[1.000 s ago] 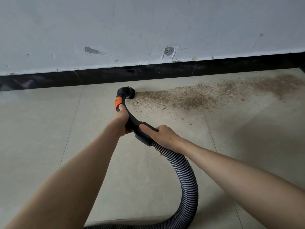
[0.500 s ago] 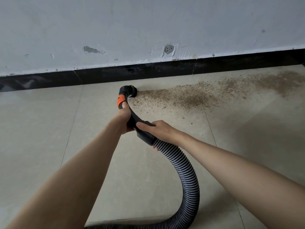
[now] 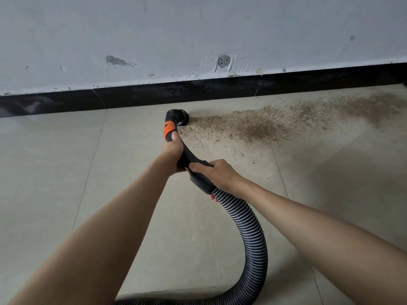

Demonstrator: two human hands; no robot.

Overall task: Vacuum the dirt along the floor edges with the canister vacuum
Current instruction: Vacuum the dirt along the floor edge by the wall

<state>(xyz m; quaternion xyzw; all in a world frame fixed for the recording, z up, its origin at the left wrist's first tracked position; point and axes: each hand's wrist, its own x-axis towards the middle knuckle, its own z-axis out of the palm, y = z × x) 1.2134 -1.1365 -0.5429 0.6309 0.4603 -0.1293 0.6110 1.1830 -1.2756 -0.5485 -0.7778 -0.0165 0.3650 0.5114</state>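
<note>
The step in hand looks like the sweep along the wall edge: the black nozzle [image 3: 178,117] sits on the tiled floor [image 3: 55,172] at the left end of the dirt [image 3: 253,126], a brown band of crumbs and dust that runs rightward close to the black skirting board [image 3: 198,90] and thins toward the far right. The left hand [image 3: 174,153] has its grip wrapped round the curved handle [image 3: 187,155] just below the orange band [image 3: 168,129], thumb lying up along the tube, while the right hand [image 3: 214,172] has its fingers closed round the cuff where the ribbed hose [image 3: 248,225] joins the handle. To do this well, I would keep the nozzle mouth flat and touching the floor, and draw it slowly to the right through the band, so suction has time to lift the coarse bits rather than pushing them ahead. The forward hand should steer and press lightly; the rear hand should take the hose's weight and feed slack, since the hose loops back beneath the arms and could tug the nozzle off line. A first pass should probably hug the skirting, where the band lies nearest the wall, then a second take the scattered specks farther out on the tile. The densest patch, mid-band, likely wants a slower pass. Most of the dirt is not yet taken up.
</note>
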